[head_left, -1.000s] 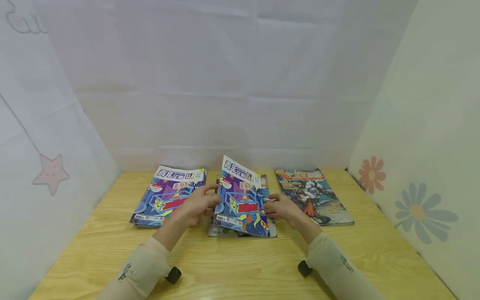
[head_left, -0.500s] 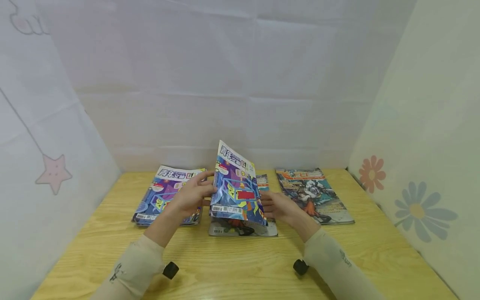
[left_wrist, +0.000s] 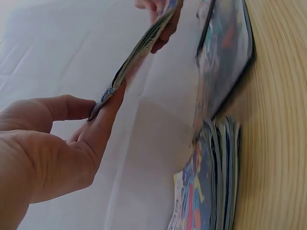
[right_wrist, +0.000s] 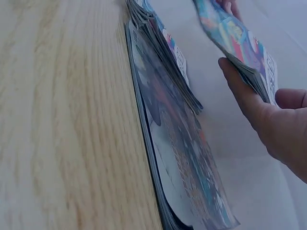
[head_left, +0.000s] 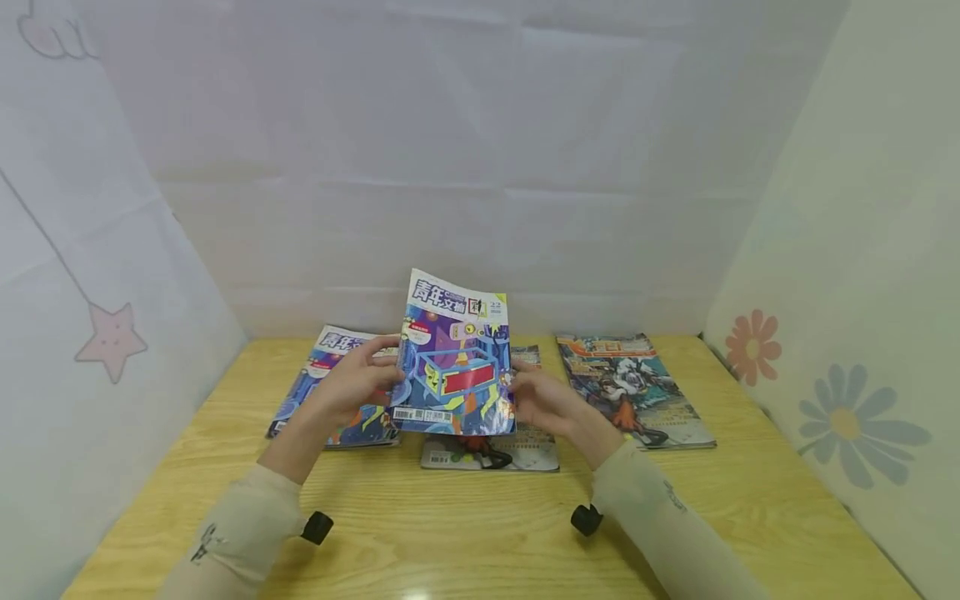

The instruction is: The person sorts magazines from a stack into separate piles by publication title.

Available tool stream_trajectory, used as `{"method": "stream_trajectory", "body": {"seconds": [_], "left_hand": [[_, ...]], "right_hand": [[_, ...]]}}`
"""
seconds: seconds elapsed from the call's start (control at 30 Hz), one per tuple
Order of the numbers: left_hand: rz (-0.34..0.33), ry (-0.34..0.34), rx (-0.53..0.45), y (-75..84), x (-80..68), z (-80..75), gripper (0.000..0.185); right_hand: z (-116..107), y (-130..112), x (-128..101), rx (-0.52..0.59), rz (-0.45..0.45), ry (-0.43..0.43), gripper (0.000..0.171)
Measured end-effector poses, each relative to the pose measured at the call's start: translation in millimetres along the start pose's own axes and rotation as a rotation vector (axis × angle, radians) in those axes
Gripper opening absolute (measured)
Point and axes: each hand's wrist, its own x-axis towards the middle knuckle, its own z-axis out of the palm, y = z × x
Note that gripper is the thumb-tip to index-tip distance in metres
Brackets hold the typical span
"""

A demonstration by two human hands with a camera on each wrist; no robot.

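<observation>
A magazine point(head_left: 457, 367) with a purple and blue cover is held up above the table, its front tilted toward me. My left hand point(head_left: 356, 383) pinches its left edge between thumb and fingers, as the left wrist view shows. At the opposite edge my right hand point(head_left: 551, 404) grips it, with fingers point(right_wrist: 240, 88) under the back and the thumb on the cover side. Beneath it lies a grey magazine point(head_left: 487, 454), mostly covered in the head view. To the left, partly behind my left hand, is a stack of matching purple magazines point(left_wrist: 223, 167).
Another grey magazine point(head_left: 630, 392) with a fantasy picture lies at the right of the wooden table point(head_left: 450, 533). White cloth walls point(head_left: 487, 208) close off the back and both sides, the right one printed with flowers.
Both hands have raised the purple magazine off the grey one and shifted it slightly left. Its cover has turned to face me more squarely.
</observation>
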Motion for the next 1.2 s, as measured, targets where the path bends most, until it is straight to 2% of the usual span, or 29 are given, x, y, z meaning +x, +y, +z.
{"method": "stream_trajectory", "body": {"seconds": [0.13, 0.33, 0.43, 0.57, 0.7, 0.97, 1.1, 1.2], "left_hand": [[-0.013, 0.015, 0.064, -2.5, -2.7, -13.3, 0.063], [-0.054, 0.116, 0.132, -10.7, -4.0, -33.8, 0.063], [-0.072, 0.138, 0.148, -15.0, -4.4, -45.8, 0.067], [-0.11, 0.133, 0.19, -21.1, -5.2, -60.4, 0.069], [-0.174, 0.134, 0.285, -28.1, -7.9, -77.8, 0.073], [-0.259, 0.083, 0.291, -38.7, -16.2, -131.1, 0.071], [-0.287, 0.085, 0.28, -47.6, -19.5, -155.8, 0.07], [-0.31, 0.099, 0.275, -52.5, -21.1, -168.3, 0.069]], "right_hand": [[8.0, 4.7, 9.0, -0.004, -0.002, -0.006, 0.081], [26.3, 14.8, 26.0, 0.025, -0.012, -0.019, 0.08], [34.2, 20.0, 35.6, 0.019, -0.011, -0.038, 0.078], [41.0, 28.7, 48.7, 0.026, -0.017, -0.057, 0.077], [50.6, 39.5, 64.5, 0.046, -0.008, -0.05, 0.077], [81.2, 63.3, 97.0, 0.075, 0.027, 0.027, 0.082], [96.8, 75.6, 110.8, 0.075, 0.042, 0.074, 0.086], [104.6, 82.2, 119.7, 0.083, 0.05, 0.09, 0.088]]}}
